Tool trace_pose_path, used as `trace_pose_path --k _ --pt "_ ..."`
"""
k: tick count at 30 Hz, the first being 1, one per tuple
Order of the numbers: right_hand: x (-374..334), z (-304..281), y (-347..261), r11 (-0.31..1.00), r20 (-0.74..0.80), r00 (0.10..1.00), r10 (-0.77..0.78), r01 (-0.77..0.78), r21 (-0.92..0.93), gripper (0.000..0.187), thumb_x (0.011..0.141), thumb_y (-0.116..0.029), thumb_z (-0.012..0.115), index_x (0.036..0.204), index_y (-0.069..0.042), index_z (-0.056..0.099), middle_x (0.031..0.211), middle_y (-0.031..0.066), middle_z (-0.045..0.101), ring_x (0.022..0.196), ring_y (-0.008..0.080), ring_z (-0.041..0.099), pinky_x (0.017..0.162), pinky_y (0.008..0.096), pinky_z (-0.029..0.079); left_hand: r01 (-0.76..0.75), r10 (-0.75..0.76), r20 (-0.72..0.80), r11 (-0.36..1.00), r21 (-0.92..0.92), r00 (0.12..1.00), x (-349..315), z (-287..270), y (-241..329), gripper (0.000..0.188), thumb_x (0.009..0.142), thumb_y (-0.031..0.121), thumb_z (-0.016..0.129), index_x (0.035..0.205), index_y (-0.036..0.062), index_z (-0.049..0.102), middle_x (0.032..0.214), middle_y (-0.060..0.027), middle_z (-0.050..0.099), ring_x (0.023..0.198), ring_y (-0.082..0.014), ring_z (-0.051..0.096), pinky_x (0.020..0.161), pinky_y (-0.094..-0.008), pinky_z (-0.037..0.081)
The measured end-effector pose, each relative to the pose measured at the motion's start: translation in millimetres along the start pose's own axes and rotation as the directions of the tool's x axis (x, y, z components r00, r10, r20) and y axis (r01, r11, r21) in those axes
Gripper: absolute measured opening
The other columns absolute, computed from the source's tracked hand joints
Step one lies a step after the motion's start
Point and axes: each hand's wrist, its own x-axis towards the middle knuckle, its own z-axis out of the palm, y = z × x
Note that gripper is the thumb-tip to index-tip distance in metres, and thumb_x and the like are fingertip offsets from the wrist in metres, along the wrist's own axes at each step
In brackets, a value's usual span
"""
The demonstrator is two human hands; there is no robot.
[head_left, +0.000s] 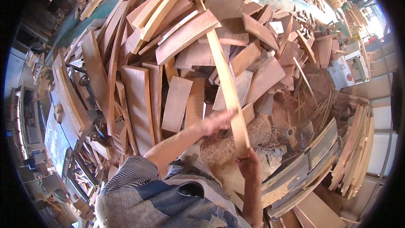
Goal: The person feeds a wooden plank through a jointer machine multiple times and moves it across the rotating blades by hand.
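Note:
A long, pale wooden strip (228,86) slants up and away from me across the scrap wood. My right hand (249,165) is closed around its near end. Partway up the strip, my left hand (219,122) grips its left edge; this hand is blurred, with some fingers hidden behind the wood. Beyond both hands rises a large heap of reddish-brown boards. A short board (177,103) and a taller, wider board (138,105) stand on end left of the strip. Wood shavings (228,145) lie beneath my hands.
Dark, long boards (301,164) lie at the lower right. A stack of narrow strips (353,152) leans beside the pale wall at far right. A grey box with a red button (342,72) stands at the right. A blue-white panel (55,137) is at far left.

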Motion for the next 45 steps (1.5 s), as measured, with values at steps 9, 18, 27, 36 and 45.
trace_pose_path --k 9,18,27,36,45 --pt "-194 -122 39 0.995 -0.246 0.966 -0.077 0.090 0.042 0.040 0.088 -0.022 0.077 0.115 0.005 0.064 0.109 0.0209 0.071 0.081 0.0312 0.074 0.068 0.0470 0.065 -0.342 0.192 -0.467 0.903 -0.261 0.863 84 -82 83 0.034 0.098 0.048 0.064 0.106 0.0143 0.062 0.098 -0.0031 0.067 0.096 -0.0212 0.066 0.085 -0.0407 0.056" --pt "-316 -206 91 0.897 -0.518 0.843 0.146 -0.334 -0.290 0.065 0.069 -0.006 0.081 0.131 0.004 0.063 0.109 0.0082 0.070 0.091 0.0174 0.067 0.080 0.0330 0.058 0.008 -0.189 -0.472 0.933 -0.359 0.861 105 -17 -15 0.063 0.090 0.073 0.058 0.115 0.0147 0.061 0.098 -0.0087 0.068 0.090 -0.0298 0.068 0.083 -0.0503 0.055" --pt "-384 -216 213 0.749 -0.740 0.361 -0.568 -0.146 -0.646 0.052 0.070 0.003 0.077 0.120 -0.002 0.064 0.113 0.0073 0.065 0.105 0.0208 0.063 0.094 0.0364 0.050 0.034 -0.044 -0.014 0.915 -0.402 0.999 107 92 -130 0.091 0.080 0.093 0.038 0.102 0.0065 0.057 0.087 -0.0099 0.061 0.079 -0.0266 0.060 0.074 -0.0457 0.055" --pt "-421 -236 268 0.624 -0.674 0.175 -0.718 -0.266 -0.734 0.052 0.066 0.006 0.080 0.115 0.000 0.062 0.106 0.0153 0.062 0.100 0.0345 0.061 0.091 0.0409 0.049 0.005 0.012 0.050 0.942 -0.335 0.999 82 138 -166 0.093 0.072 0.098 0.042 0.092 0.0081 0.053 0.074 -0.0026 0.053 0.065 -0.0192 0.054 0.065 -0.0341 0.048" --pt "-475 -261 409 0.395 -0.647 0.373 -0.665 -0.560 -0.728 0.067 0.063 -0.018 0.087 0.121 0.000 0.059 0.105 0.0244 0.062 0.102 0.0463 0.057 0.088 0.0522 0.045 0.210 -0.164 0.180 0.937 -0.278 0.970 8 215 -252 0.093 0.075 0.097 0.040 0.096 0.0093 0.061 0.087 -0.0104 0.064 0.082 -0.0307 0.065 0.073 -0.0457 0.057"
